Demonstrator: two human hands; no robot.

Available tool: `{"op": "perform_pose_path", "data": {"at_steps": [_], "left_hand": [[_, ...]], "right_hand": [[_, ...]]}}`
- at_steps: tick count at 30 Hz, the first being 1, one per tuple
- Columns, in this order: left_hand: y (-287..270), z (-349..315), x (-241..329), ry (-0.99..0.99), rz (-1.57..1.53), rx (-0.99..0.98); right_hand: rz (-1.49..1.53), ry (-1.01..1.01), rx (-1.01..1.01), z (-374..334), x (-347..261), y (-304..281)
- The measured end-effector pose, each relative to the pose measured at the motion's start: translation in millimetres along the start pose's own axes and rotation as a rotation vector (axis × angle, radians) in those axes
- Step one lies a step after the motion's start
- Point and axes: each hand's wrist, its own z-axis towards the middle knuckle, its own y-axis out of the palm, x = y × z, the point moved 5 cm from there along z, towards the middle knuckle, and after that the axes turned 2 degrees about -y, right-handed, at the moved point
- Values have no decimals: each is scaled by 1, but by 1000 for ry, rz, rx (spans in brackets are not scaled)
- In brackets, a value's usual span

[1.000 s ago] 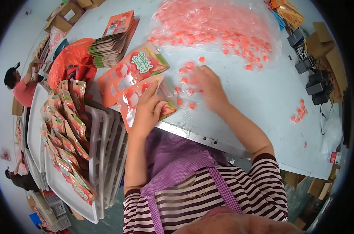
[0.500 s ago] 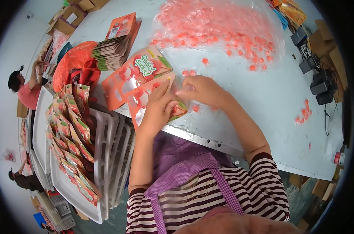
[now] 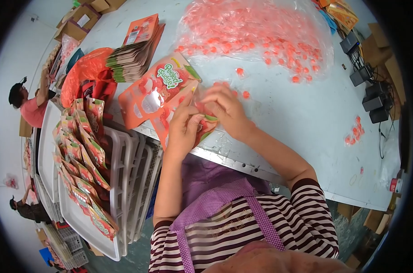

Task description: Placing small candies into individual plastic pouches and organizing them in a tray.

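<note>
My left hand [image 3: 183,129] is closed on an orange-and-green printed pouch [image 3: 161,125], its thumb at the green-edged end. Close beside it, my right hand [image 3: 231,111] has its fingers bent over the pouch's mouth. Between those fingers shows something pinkish red in clear film, like a wrapped candy [image 3: 202,107], partly hidden. Under the held pouch lies another orange pouch [image 3: 152,93] with a clear window. A few red candies in clear wrap, one of them a loose candy [image 3: 246,94], lie just beyond my right hand.
A large clear bag [image 3: 256,27] of wrapped red candies covers the far table. A stack of flat pouches [image 3: 136,54] stands at far left beside a red plastic bag [image 3: 83,75]. Filled pouches [image 3: 83,159] lie on stacked white trays [image 3: 117,191]. Black adapters [image 3: 374,95] sit right.
My right hand has moved left and down, from beside the pouch to over its mouth. My left fingers have shifted, and the pouch's green end has lifted.
</note>
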Motion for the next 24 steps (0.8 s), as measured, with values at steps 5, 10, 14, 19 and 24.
{"op": "perform_pose_path", "data": {"at_steps": [5,10,14,19,24], "left_hand": [[-7,-3,5,10,-150,51],[-6,-7,14,188,-194,67],[-10,-6,11,115,-279,93],[-39,-16,5,172,-233,205],[-51,-20,7,219,-282,270]], "right_hand": [[-134,-184,-292,-7,-6,12],[-338,-428,-248,-7,-24,11],[-118,-92,-453,-5,-22,11],[-172,-50,-39,27,2,-49],[-968,-3,-263,12,51,-41]]}}
